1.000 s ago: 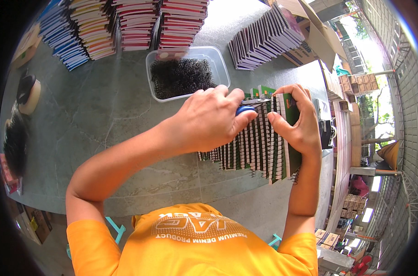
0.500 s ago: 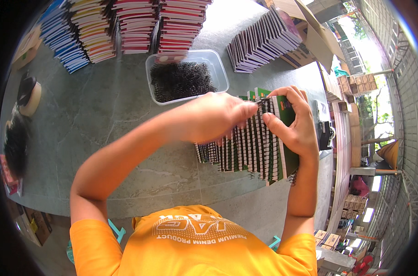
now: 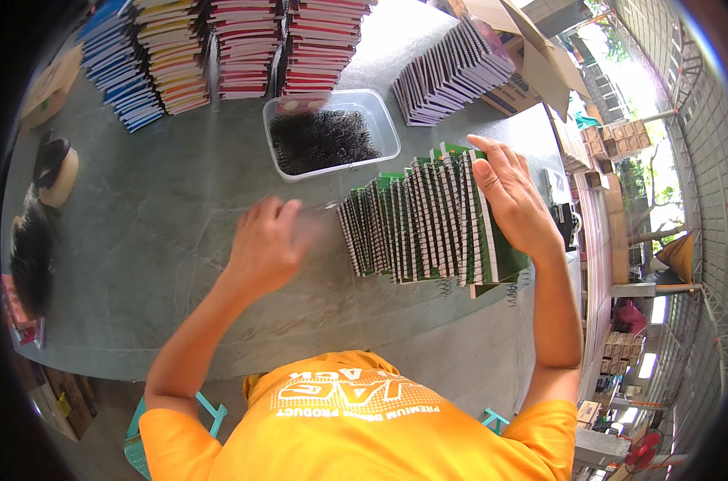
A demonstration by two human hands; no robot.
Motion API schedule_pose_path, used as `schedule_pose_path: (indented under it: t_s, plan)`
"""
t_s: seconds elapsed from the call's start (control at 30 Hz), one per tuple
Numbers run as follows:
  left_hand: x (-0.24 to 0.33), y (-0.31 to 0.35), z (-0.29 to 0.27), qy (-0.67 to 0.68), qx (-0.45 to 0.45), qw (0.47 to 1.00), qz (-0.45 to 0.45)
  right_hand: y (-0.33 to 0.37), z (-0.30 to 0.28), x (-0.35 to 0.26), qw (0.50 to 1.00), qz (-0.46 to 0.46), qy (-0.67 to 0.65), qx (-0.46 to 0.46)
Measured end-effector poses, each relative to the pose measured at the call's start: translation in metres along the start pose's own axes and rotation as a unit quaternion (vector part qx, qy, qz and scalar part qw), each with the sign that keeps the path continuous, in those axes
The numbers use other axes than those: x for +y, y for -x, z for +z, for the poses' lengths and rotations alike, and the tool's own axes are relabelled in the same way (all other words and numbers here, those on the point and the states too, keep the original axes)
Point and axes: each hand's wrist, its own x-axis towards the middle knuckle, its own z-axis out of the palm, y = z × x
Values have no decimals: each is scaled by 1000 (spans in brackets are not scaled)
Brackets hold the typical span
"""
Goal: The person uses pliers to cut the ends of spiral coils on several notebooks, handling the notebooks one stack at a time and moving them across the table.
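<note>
A leaning row of green spiral notebooks stands on the table, black coils and white page edges facing me. My right hand rests against the green cover at the row's right end, fingers stretched out and thumb by the coiled edge. To the left of the row, apart from it, my left hand is closed around a small dark tool with a metal tip. Motion blur hides the tool's kind. Loose coil ends hang below the row. Behind it sits a clear plastic tub holding black coils.
Tall stacks of blue notebooks, yellow notebooks and red notebooks stand at the far left. Purple-edged notebooks lean near an opened cardboard box. A brush lies at the left edge.
My left hand has moved from the coils at the row's top down and left, away from the notebooks. My right hand's fingers have straightened at the row's end.
</note>
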Motion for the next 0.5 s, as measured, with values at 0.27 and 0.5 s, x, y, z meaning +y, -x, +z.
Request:
schedule_pose_path:
  t_s: [0.27, 0.5]
  plan:
    - [-71, 76, 43, -197, 49, 979, 17, 52, -25, -110, 970, -233, -53, 49]
    - [-32, 56, 43, -131, 109, 981, 88, 119, -5, -210, 684, -349, -622, -153]
